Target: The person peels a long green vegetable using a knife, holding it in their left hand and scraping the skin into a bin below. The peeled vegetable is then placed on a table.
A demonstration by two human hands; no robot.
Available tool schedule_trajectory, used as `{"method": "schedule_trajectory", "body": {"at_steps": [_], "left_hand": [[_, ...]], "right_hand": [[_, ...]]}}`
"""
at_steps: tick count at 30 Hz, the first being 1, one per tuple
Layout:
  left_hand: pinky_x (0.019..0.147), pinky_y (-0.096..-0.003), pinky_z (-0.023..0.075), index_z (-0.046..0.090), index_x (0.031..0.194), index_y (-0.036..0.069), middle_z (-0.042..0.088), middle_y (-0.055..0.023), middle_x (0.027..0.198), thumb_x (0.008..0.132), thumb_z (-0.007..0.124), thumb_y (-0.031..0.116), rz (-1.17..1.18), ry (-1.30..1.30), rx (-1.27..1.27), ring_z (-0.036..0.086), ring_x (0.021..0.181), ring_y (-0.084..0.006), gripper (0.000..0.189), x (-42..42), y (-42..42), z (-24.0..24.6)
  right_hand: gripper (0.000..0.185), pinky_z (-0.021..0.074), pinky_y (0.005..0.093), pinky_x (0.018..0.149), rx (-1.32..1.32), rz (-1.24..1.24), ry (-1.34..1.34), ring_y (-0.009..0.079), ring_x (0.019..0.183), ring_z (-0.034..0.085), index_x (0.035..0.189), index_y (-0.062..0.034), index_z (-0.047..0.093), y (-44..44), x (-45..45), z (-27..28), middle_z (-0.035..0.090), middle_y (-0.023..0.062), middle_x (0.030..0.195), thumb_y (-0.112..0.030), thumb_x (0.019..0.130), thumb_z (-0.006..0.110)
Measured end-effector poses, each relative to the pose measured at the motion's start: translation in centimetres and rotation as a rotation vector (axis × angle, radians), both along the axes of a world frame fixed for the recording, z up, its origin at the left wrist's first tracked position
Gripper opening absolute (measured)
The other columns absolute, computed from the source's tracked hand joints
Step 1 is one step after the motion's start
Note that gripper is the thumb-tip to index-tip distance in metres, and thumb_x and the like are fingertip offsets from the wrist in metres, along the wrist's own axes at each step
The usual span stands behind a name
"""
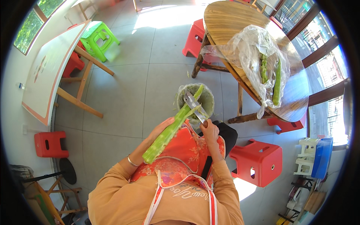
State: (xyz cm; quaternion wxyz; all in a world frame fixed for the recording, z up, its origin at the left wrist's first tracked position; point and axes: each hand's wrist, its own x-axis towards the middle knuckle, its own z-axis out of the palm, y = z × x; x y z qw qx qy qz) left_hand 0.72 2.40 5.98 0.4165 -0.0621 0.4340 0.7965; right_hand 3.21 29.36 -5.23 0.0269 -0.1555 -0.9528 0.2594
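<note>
A long, pale-green celtuce stem (166,135) slants over my lap, its thick end toward my body. My left hand (163,126) grips it from the left and is partly hidden behind it. In my right hand (210,131) is a knife or peeler with a broad metal blade (192,102). This blade crosses the thin far end of the stem, and strips of peel hang beside it. Below them stands a waste bin (209,99) with a plastic liner. A red floral apron (174,143) covers my lap.
To the right, a wooden table (225,17) bears a clear plastic bag (247,56) with two more celtuce stems (277,84). A red stool (261,163) stands close at my right. On the left are a white table (53,64) and a green stool (98,39).
</note>
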Motion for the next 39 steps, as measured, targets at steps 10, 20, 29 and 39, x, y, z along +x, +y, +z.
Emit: {"method": "schedule_trajectory", "body": {"at_steps": [10,20,29,39], "left_hand": [[0.061,-0.021,0.0513,0.053,0.13,0.007,0.062,-0.0011,0.096,0.101,0.048,0.04,0.046,0.016,-0.03,0.058,0.072,-0.0067,0.044,0.3,-0.3,-2.0],[0.057,-0.0198,0.0508,0.054,0.126,0.008,0.063,-0.0018,0.098,0.101,0.047,0.043,0.022,0.027,-0.083,0.058,0.069,-0.0072,0.044,0.5,-0.7,-1.8],[0.051,-0.0219,0.0539,0.052,0.128,0.001,0.066,-0.008,0.1,0.101,0.042,0.039,0.035,-0.156,0.031,0.065,0.073,-0.0122,0.048,0.1,-1.1,-2.9],[0.044,-0.0238,0.0517,0.055,0.123,0.0,0.066,-0.0097,0.086,0.101,0.038,0.036,0.006,-0.202,-0.018,0.065,0.061,-0.0155,0.046,-0.8,0.1,-2.4]], "right_hand": [[0.031,0.0504,0.0481,0.068,-0.006,0.022,0.016,0.0387,0.074,0.066,0.092,-0.0076,0.064,-0.4,-0.1,-1.0,0.068,0.0175,0.075,-0.036,0.079,0.068],[0.035,0.05,0.0486,0.067,-0.027,0.035,-0.055,0.0387,0.075,0.066,0.088,-0.0064,0.063,0.3,-0.2,-1.7,0.067,0.0178,0.074,-0.04,0.082,0.065],[0.04,0.0481,0.0465,0.064,-0.108,-0.157,-0.001,0.0398,0.069,0.063,0.082,-0.0013,0.063,2.2,-1.3,-1.6,0.063,0.0196,0.069,-0.041,0.086,0.063],[0.027,0.0461,0.0417,0.056,-0.147,0.144,0.12,0.0366,0.062,0.061,0.087,-0.003,0.057,-2.8,4.5,4.5,0.058,0.016,0.064,-0.025,0.081,0.071]]}}
